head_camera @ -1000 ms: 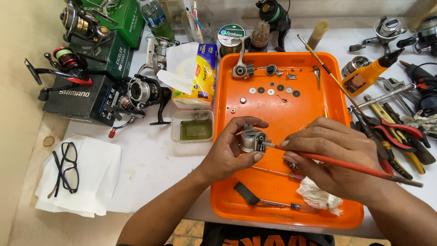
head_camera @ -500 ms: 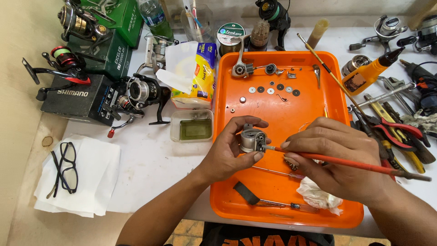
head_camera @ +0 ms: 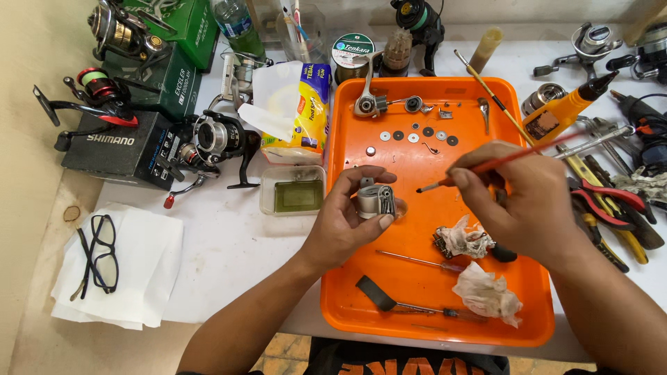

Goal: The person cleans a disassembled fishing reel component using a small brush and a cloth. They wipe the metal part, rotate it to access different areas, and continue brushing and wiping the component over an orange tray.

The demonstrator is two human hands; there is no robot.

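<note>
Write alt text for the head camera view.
Over an orange tray, a person's left hand holds a small silver reel part while the right hand holds a red-handled brush, its tip just clear of the part. Washers, crumpled rags and screwdrivers lie in the tray; fishing reels sit alongside.

Single head-worn view, aimed steeply down from above at close range. The white table point(head_camera: 229, 243) is seen nearly top-down, the orange plastic tray point(head_camera: 424, 305) is centred, and both forearms enter from the bottom edge. No second view is provided.
</note>
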